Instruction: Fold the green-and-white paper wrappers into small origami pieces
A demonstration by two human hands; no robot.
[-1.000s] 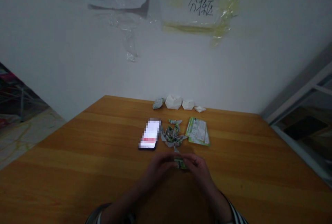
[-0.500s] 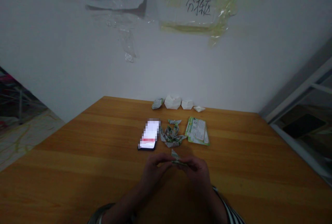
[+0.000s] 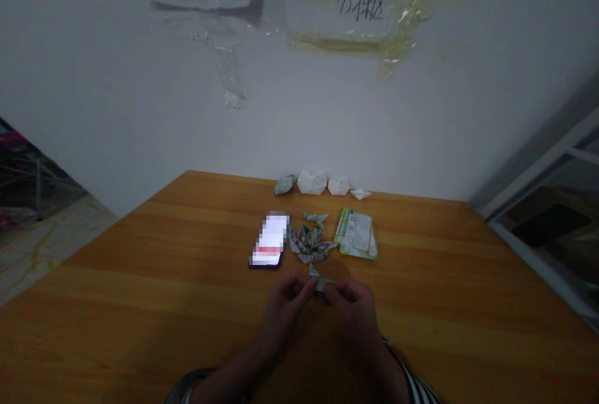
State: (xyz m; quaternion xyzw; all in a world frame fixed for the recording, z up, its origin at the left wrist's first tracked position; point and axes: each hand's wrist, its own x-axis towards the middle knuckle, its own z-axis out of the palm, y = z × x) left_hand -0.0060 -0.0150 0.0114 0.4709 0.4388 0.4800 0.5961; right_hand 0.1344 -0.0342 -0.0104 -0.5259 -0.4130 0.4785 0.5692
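Observation:
Between my two hands is a small folded piece of printed paper (image 3: pixel 319 285), green and grey, with one pointed end sticking up. My left hand (image 3: pixel 287 307) pinches it from the left, thumb and fingertips closed. From the right, my right hand (image 3: pixel 354 308) pinches it too, its fingers curled. Just beyond lies a folded paper flower (image 3: pixel 311 243) with pointed petals of the same printed paper. A single folded paper strip (image 3: pixel 316 217) sits right behind the flower.
A phone (image 3: pixel 270 240) with a lit screen lies left of the flower. Flat printed sheets (image 3: pixel 358 234) lie to its right. Along the wall stand a printed folded piece (image 3: pixel 284 184) and white folded papers (image 3: pixel 312 182). Everything rests on a wooden table (image 3: pixel 140 279).
My fingers have shifted their hold on the folded paper, and my left thumb now presses up onto it. The paper has turned slightly. The other pieces stay in place.

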